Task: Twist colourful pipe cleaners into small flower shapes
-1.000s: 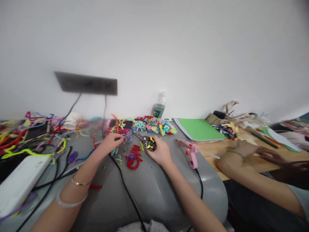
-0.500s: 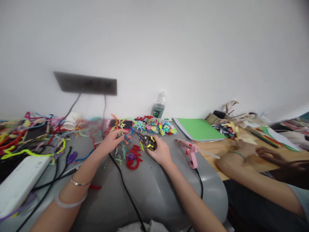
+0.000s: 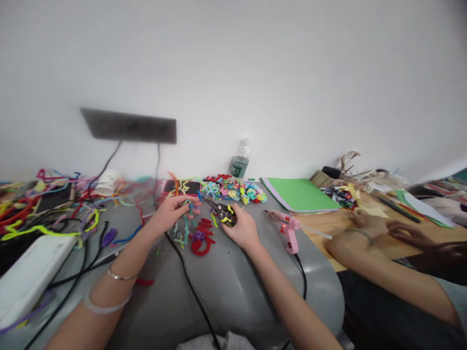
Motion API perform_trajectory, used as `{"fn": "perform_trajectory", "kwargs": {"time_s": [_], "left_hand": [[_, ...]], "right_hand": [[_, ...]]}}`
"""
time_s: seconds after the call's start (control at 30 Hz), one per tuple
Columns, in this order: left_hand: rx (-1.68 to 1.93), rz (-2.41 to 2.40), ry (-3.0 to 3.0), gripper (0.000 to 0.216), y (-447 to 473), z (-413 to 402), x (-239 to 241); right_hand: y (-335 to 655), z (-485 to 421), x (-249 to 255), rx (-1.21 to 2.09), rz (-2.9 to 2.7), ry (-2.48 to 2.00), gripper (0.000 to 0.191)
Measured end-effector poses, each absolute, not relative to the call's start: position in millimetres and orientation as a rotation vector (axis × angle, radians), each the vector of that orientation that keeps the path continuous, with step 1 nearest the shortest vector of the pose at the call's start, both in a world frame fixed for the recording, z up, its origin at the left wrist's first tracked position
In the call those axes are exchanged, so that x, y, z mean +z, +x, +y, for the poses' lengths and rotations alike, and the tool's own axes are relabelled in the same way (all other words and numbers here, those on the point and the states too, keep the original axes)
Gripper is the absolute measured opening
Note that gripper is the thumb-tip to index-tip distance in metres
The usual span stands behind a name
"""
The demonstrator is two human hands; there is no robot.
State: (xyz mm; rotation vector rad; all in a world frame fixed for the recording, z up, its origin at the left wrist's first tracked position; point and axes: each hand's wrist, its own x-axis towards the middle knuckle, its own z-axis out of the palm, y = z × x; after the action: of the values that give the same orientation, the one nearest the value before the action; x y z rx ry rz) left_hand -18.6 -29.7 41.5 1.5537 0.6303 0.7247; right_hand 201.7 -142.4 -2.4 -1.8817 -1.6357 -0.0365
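My right hand [image 3: 242, 227] is closed round the black-and-yellow handles of a pair of pliers [image 3: 221, 209]. Their jaws point left, up against a small blue piece of pipe cleaner [image 3: 199, 195]. My left hand [image 3: 175, 211] is closed in a pinch beside the jaw tips, with blue and teal pipe cleaner between its fingers; the exact grip is partly hidden. Just below the hands lie a curled red pipe cleaner [image 3: 202, 247], a small purple coil [image 3: 198, 236] and several teal scraps [image 3: 180, 234].
A pink glue gun [image 3: 290, 231] with its black cord stands at right, beside a green paper stack [image 3: 302, 194]. Small colourful flowers [image 3: 241, 189] are heaped before a water bottle [image 3: 241, 160]. A white power strip [image 3: 34, 274] and tangled pipe cleaners fill the left. Another person's arm [image 3: 386, 272] rests at far right.
My left hand's fingers have shifted slightly near the plier tips. My right hand and the pliers stay almost where they were.
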Motion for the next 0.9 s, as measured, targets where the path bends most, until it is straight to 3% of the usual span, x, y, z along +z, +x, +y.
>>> {"fn": "perform_trajectory", "kwargs": {"time_s": [0.4, 0.6, 0.9], "left_hand": [[0.791, 0.663, 1.458, 0.054, -15.4, -30.0, 36.0], [0.8, 0.605, 1.439, 0.039, -12.0, -33.6, 37.4], [0.862, 0.603, 1.54, 0.039, -13.3, -36.2, 42.8]], "right_hand": [[202.2, -142.5, -3.0, -0.05, -1.641, -1.869, 0.024], [201.3, -142.8, -2.5, -0.041, -1.639, -1.87, 0.024], [200.0, -143.4, -0.6, -0.024, -1.632, -1.893, 0.025]]}}
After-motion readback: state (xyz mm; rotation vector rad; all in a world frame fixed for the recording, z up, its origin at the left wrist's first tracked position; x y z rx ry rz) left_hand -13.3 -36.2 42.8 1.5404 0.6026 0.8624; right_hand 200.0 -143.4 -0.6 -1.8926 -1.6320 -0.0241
